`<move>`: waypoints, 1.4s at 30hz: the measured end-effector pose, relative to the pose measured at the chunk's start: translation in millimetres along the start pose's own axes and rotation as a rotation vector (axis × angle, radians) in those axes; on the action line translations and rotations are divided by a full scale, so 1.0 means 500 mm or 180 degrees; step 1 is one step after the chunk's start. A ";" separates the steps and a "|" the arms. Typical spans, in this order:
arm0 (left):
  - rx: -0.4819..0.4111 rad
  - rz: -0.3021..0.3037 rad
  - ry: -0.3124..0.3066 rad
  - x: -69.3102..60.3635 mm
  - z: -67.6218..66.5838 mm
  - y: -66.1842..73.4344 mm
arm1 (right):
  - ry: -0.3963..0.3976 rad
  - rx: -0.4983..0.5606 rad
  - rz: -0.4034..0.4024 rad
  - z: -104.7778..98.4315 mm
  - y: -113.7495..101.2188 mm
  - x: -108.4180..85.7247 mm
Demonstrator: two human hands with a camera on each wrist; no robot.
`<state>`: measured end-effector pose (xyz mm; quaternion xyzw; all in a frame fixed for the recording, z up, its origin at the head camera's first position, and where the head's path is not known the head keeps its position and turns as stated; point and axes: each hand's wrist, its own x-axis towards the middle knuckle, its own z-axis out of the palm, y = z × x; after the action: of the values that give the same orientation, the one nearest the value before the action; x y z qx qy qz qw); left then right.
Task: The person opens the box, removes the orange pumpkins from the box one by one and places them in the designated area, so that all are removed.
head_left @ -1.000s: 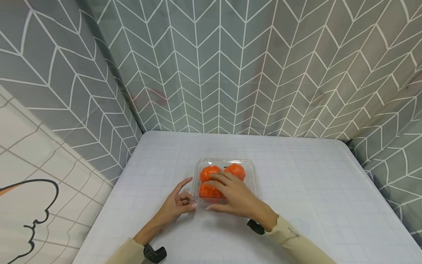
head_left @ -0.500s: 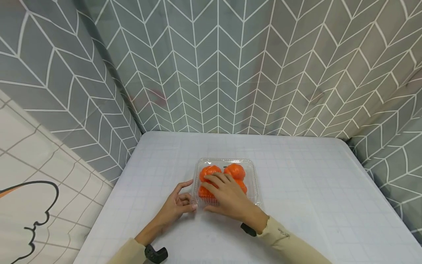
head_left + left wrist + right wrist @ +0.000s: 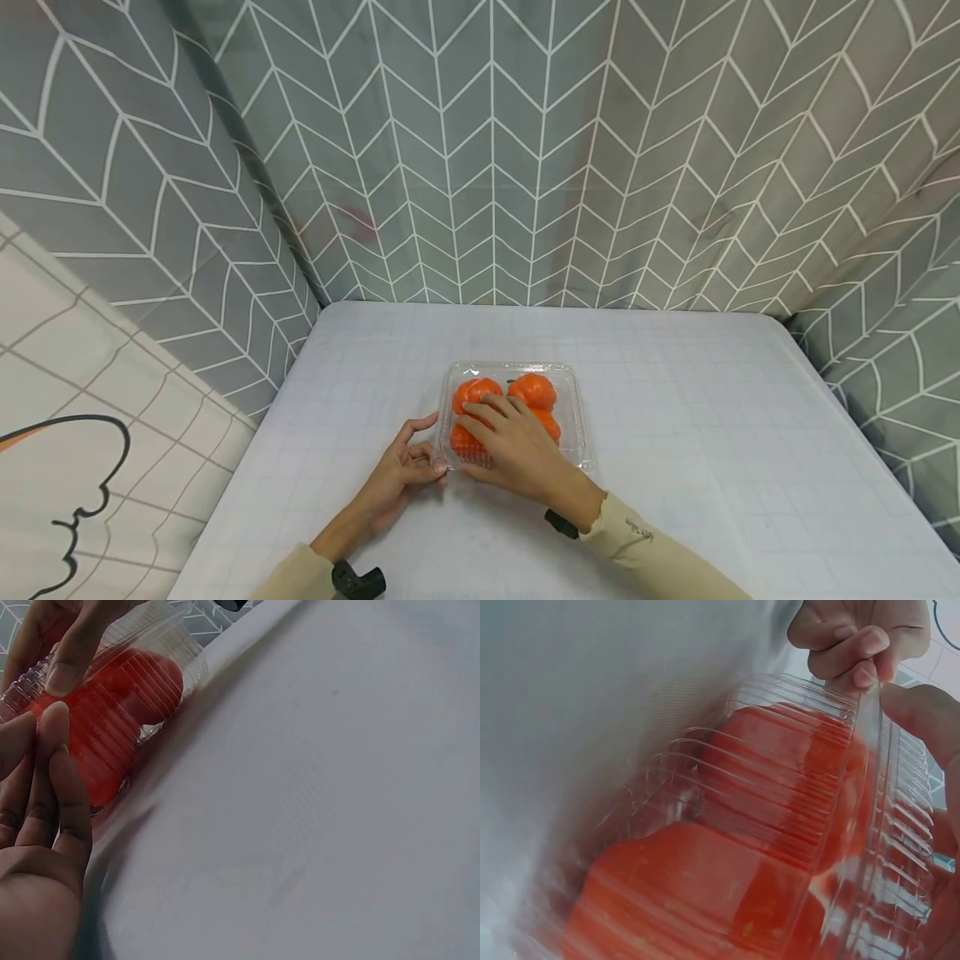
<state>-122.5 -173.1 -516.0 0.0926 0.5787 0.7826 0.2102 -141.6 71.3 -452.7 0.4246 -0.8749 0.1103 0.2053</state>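
– What is the largest thing there?

– The patterned backdrop (image 3: 525, 150), behind the far edge of the white surface (image 3: 712, 417). On this surface there is much room to the left and to the right for moving, and each edge that shows is well apart from the work.

– And where is the container (image 3: 574, 417)?

– It lies flat near the middle of the surface. It is transparent, with its top down; whether it is fastened, I cannot tell.

– How are the hands?

– The left hand (image 3: 401, 475) pinches the near left corner of the container. The right hand (image 3: 525, 446) lies over the top with bent fingers, its thumb at the near rim (image 3: 877, 825); whether it grips or only presses, I cannot tell.

– What has just changed?

– The right hand has shifted slightly to the left, so a fourth orange piece (image 3: 547, 425) now shows inside. The container has stayed almost in place. For the work, I judge, this brings both hands to the same small corner.
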 end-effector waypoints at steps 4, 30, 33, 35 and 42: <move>-0.0128 -0.0069 0.0074 0.001 0.006 -0.001 | 0.0042 -0.0055 -0.0031 0.001 0.001 0.001; 0.0067 0.0022 -0.0119 0.001 -0.006 0.003 | 0.0109 0.0154 -0.0055 -0.009 0.008 -0.001; 0.0123 0.0034 -0.0128 0.004 -0.010 0.005 | 0.0073 0.0161 -0.0046 -0.012 0.010 -0.001; 0.0135 0.0019 -0.0118 0.005 -0.010 0.004 | 0.0063 0.0169 -0.0071 -0.015 0.012 -0.003; 0.0148 -0.0022 -0.0088 0.004 -0.008 0.003 | 0.0052 0.0142 -0.0129 -0.020 0.026 -0.019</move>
<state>-126.0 -176.1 -516.0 0.1062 0.5940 0.7669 0.2187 -143.5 89.7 -448.2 0.4458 -0.8617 0.1291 0.2050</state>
